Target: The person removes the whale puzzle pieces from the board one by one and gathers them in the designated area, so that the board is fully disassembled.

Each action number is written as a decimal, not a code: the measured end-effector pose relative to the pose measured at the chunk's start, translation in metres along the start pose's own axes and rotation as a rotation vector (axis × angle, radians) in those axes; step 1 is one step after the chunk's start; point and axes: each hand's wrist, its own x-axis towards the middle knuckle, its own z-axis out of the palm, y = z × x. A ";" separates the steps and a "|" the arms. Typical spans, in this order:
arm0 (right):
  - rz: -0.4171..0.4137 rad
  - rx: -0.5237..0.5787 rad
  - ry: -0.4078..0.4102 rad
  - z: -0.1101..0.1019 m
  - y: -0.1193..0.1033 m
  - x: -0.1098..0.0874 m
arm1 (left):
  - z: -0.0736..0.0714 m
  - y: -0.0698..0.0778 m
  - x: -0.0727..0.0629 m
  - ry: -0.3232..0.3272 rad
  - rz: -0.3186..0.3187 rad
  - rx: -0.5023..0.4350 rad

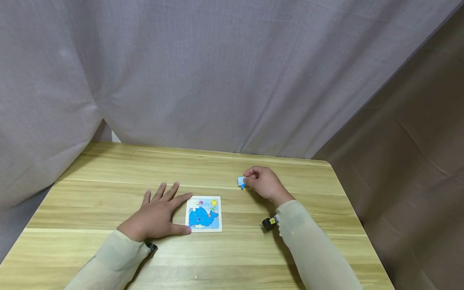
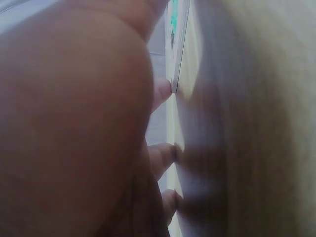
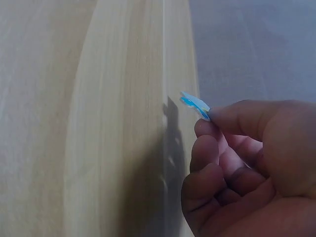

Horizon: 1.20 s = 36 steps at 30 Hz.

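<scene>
A small square jigsaw puzzle with a blue whale, a yellow sun and a white border lies flat on the table. A gap shows in its picture at the upper left. My left hand is spread on the table, its thumb and index fingertips touching the puzzle's left edge. To the right and farther back, my right hand pinches a light blue puzzle piece between thumb and index finger. In the right wrist view the piece is seen nearly edge-on above the table, its shadow below.
The wooden table has pale grain. Behind it hangs a grey curtain, and a darker curtain stands along the right side. A black wrist strap shows under the right sleeve.
</scene>
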 end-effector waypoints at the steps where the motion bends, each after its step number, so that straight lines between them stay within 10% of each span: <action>1: 0.006 0.005 -0.001 0.000 0.000 0.001 | 0.000 -0.001 0.000 0.002 0.001 0.000; 36: 0.031 -0.143 -0.011 0.004 0.002 0.024 | 0.000 -0.003 0.000 0.005 0.019 -0.009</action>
